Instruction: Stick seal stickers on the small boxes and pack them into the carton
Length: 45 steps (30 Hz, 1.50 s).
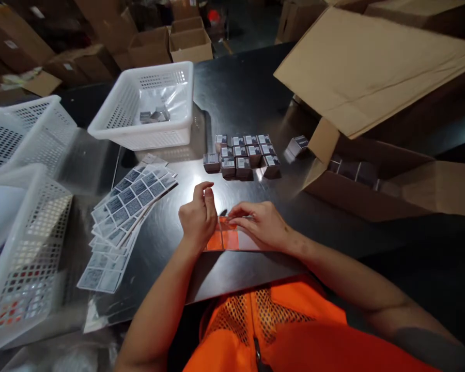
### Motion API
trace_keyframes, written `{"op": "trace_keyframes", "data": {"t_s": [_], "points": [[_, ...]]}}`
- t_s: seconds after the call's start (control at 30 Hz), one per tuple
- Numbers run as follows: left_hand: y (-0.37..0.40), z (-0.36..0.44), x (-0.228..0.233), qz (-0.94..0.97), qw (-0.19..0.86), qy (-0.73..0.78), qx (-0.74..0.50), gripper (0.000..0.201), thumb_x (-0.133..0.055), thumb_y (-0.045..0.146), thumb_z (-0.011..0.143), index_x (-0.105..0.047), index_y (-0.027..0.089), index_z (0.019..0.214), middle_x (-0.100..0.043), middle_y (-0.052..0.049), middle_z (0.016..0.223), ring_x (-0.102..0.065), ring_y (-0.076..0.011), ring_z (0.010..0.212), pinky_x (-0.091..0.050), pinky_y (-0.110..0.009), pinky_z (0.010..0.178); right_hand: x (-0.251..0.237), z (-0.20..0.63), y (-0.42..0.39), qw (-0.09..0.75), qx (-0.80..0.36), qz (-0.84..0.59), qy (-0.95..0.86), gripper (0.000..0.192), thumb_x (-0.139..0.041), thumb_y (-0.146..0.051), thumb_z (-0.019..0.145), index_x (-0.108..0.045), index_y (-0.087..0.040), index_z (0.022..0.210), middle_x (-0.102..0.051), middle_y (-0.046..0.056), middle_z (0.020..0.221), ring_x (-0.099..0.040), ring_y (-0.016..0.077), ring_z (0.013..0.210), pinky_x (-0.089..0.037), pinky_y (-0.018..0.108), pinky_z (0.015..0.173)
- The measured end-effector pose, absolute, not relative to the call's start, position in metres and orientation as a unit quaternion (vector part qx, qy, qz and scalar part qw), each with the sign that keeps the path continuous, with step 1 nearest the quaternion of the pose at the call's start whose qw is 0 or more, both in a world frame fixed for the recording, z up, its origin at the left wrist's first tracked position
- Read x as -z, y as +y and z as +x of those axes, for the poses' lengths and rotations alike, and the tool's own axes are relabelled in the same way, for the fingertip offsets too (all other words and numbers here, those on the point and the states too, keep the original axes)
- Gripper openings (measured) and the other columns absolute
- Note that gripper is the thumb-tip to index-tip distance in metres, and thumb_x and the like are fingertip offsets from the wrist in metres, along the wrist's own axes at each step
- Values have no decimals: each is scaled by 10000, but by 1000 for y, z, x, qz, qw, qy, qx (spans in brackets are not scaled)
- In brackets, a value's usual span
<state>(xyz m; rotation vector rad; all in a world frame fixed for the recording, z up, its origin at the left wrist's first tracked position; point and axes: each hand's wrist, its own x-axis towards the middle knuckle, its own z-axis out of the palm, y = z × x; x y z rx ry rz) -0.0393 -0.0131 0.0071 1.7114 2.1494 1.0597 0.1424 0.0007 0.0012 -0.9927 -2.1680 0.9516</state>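
Now both hands work on one small clear packet.
Left hand (197, 217) and right hand (260, 223) pinch shut on the packet (223, 238) with orange inside, low on the worktop (240, 93). Sticker sheets (127, 206) lie left; little boxes (242, 155) wait behind. The basket (147, 103) holds few. Fingers hide the packet's top.

I see an orange mesh safety vest (263, 325) with a dark front zip, bare forearms, and at my right arm's edge a grey short sleeve (430, 346)
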Motion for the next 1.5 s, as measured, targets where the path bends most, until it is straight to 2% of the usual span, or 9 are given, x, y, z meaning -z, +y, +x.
{"op": "trace_keyframes", "data": {"t_s": [0.17,0.27,0.43,0.6,0.77,0.97,1.13,1.27,1.5], "points": [[-5,-44,-11,533,95,788,-292,376,-368,353,1058,-716,231,1133,-639,-29,695,-555,-195,614,-261,-292,603,-18,158,1,411,-182,-145,-881,159,-634,-262,1002,-758,-238,906,-749,72,1118,-666,218,1120,-539,391,981],[0,-49,-10,531,87,800,-265,378,-381,372,1054,-732,244,1112,-678,-48,727,-587,-215,643,-256,-302,608,-36,172,21,432,-154,-270,-847,162,-627,-292,1003,-709,-243,1134,-699,88,1190,-653,232,1142,-542,414,1009],[-1,-43,-8,587,97,773,-219,319,-446,344,1038,-732,224,1114,-700,-42,695,-632,-213,651,-266,-297,626,-32,187,80,238,-67,-646,-722,973,-765,-381,866,-233,-68,1618,-604,309,1346,-604,483,1235,-489,654,1002],[-9,-36,-5,651,121,714,-228,278,-497,334,1004,-739,215,1072,-626,7,567,-618,-181,583,-291,-278,626,-20,196,94,300,-221,-636,-676,995,-738,-369,830,-145,-111,1586,-729,107,879,-721,318,794,-567,528,852],[-13,-34,-4,668,153,671,-282,308,-510,382,974,-743,225,1098,-619,33,553,-565,-142,495,-333,-266,616,-35,192,78,399,-550,-460,-571,1122,-857,-450,673,-123,-249,1497,-702,-36,814,-702,190,679,-594,360,716],[-11,-38,-8,638,190,662,-344,276,-538,358,928,-741,226,1060,-651,32,590,-576,-122,501,-367,-249,601,-32,171,63,392,-622,-394,-552,1072,-912,-399,648,-187,-261,1424,-733,-27,881,-729,173,761,-615,362,781],[-11,-40,-11,607,337,596,-404,507,-726,375,767,-661,224,1247,-773,-14,964,-369,-31,391,-318,-217,445,4,164,51,555,-286,-276,-731,794,-772,-183,803,-263,-353,1388,-716,29,1111,-732,230,1049,-614,473,934],[-10,-38,-4,589,389,562,-432,736,-887,378,626,-645,230,1306,-744,-31,1071,-457,-38,490,-366,-201,454,13,167,47,526,-115,-108,-835,652,-644,-74,879,-388,-340,1416,-722,53,1095,-694,245,1118,-637,443,867],[-7,-36,6,620,305,582,-428,530,-852,273,692,-728,247,1206,-775,-24,1064,-584,-86,612,-363,-185,463,-21,188,37,527,-263,-202,-782,473,-838,-251,806,-615,-324,1217,-599,71,1370,-616,271,1265,-598,458,989]]}}
